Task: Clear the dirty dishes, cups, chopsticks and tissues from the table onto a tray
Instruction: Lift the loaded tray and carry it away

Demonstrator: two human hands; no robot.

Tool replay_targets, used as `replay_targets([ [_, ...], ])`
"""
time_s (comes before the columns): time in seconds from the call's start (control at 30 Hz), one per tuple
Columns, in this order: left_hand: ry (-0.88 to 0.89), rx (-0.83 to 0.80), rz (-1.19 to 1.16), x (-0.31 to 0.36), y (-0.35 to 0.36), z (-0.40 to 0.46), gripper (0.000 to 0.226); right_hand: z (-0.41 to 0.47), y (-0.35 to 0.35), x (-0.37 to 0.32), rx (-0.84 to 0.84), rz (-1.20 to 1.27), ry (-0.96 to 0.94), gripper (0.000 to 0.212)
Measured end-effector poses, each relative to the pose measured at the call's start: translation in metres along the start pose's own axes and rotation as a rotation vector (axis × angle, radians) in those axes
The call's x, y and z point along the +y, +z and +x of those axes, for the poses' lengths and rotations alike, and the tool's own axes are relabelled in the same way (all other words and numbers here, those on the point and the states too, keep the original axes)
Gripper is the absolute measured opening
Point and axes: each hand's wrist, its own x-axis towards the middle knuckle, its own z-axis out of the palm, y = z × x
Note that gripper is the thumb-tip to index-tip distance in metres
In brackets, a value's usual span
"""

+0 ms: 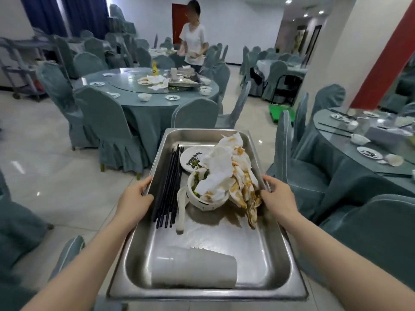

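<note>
Gripping tray rims, left hand, right hand

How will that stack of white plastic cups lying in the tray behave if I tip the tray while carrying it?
The stack of cups lies on its side on the smooth steel tray, so it will probably roll or slide. It looks thin and translucent, likely very light and easy to crush. Nothing rests against it, so it could shift with little tilt.

— How's the light? Bright and even, ceiling spots at one o'clock, glare patches on the floor at nine.
— And sharpness? Soft everywhere; edges bend, chairs at eight o'clock smear.
</note>
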Motion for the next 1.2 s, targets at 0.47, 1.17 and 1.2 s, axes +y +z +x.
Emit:
replay_targets([
  [0.47, -0.186, 0.282, 0.144, -0.04, -0.054, 0.189, 0.059, 0.233, 0.161, -0.108, -0.291, 0.092, -0.235, 0.049],
  [1.17, -0.473, 0.809, 0.19, -0.134, -0.217, 0.535, 0.059, 0.571, 0.546, -0.422, -0.729, 0.047, -0.616, 0.054],
  [1.2, -0.488, 0.825, 0.193, -0.143, -0.233, 0.546, 0.059, 0.577, 0.571, -0.441, -0.751, 0.049, -0.63, 0.055],
])
